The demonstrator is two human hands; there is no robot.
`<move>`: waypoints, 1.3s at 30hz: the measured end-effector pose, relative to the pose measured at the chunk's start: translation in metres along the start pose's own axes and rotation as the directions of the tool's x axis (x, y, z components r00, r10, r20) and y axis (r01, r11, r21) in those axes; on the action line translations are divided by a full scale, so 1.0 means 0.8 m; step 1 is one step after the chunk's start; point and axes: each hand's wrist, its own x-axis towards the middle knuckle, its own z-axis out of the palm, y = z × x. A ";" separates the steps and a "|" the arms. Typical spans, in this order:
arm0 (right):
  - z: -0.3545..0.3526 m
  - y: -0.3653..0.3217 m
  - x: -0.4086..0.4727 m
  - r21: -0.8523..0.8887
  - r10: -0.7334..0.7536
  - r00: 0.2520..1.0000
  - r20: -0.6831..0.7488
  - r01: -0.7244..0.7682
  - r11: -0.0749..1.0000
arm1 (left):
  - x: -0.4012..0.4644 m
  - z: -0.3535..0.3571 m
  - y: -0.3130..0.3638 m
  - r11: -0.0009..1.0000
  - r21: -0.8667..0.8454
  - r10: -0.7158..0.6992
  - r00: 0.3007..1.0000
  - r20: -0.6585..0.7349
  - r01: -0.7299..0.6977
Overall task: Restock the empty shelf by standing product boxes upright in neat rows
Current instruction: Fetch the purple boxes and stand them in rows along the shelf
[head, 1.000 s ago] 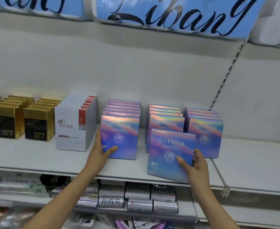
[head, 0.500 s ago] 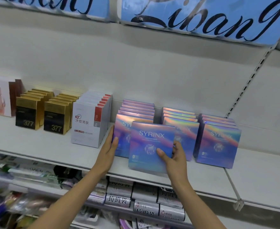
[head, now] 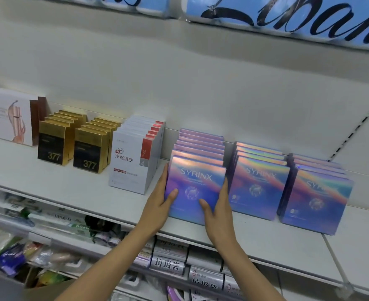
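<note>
1. Our left hand grasps the left edge of the front SYRINX box, thumb laid across its face, fingers behind the side.
2. Our right hand grasps the same box at its right edge, thumb on the lower face.
3. That box stands upright at the head of the left SYRINX row, on the white shelf.
4. Two more SYRINX rows stand to the right, just beside each other.
5. To the left stand the white boxes and gold 377 boxes.
6. Bare shelf lies in front of the rows up to the front edge, and more to the right of the last row.
</note>
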 end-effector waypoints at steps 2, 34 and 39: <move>0.000 0.001 0.004 0.018 0.020 0.999 0.035 -0.020 1.000 | 0.003 0.000 -0.003 0.999 -0.026 -0.022 1.000 0.010 0.022; -0.260 -0.006 -0.121 -0.233 -0.155 0.983 -0.103 0.127 0.964 | -0.028 0.133 0.132 0.862 0.102 0.400 0.790 0.464 -0.497; -0.346 0.026 -0.163 -0.247 -0.140 0.984 -0.113 0.108 0.963 | -0.052 0.225 0.158 0.859 0.055 0.410 0.747 0.523 -0.510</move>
